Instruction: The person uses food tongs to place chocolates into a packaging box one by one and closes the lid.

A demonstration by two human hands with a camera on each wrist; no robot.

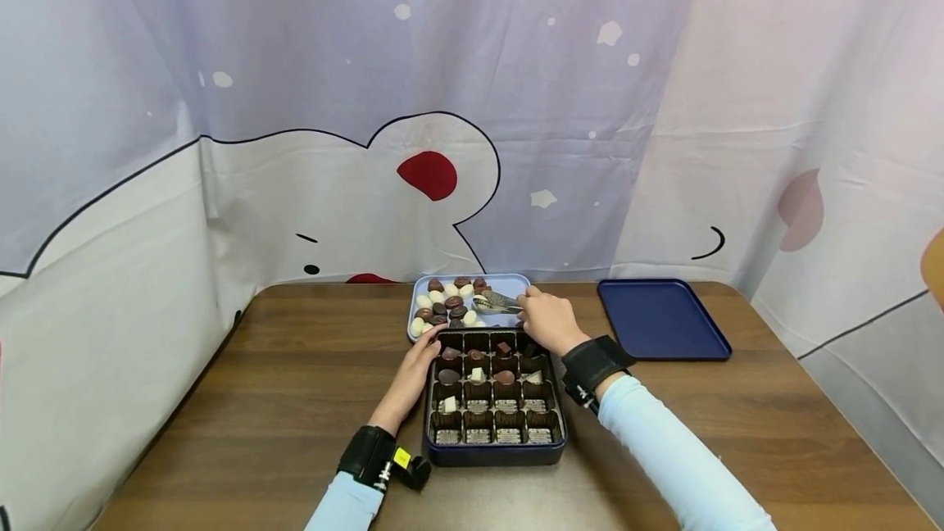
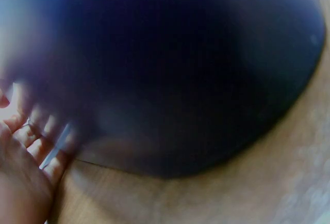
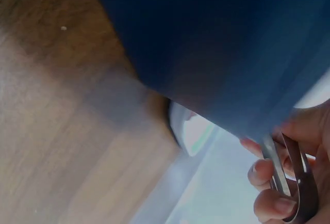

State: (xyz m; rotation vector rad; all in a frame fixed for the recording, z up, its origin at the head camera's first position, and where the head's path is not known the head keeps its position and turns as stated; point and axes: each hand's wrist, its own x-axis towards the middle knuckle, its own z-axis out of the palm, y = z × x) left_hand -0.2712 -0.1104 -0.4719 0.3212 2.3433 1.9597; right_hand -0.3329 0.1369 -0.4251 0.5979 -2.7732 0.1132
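My right hand (image 1: 549,320) grips metal tongs (image 1: 496,302), with their bent end showing in the right wrist view. The heads of the tongs reach down among the chocolates (image 1: 453,301) on a light-blue tray (image 1: 510,278); I cannot tell whether they pinch one. Fingers extended, my left hand (image 1: 404,383) rests along the left side of a dark blue box (image 1: 494,456). Its divided insert carries brown, dark and white chocolates in the two back rows. One white piece (image 1: 449,405) lies in the third row's left compartment; the front row's compartments show bare bottoms.
A flat navy tray (image 1: 664,319) lies at the table's back right. The box stands directly in front of the light-blue tray on the wooden table (image 1: 324,367). Behind the table's back edge hangs a printed curtain (image 1: 560,146).
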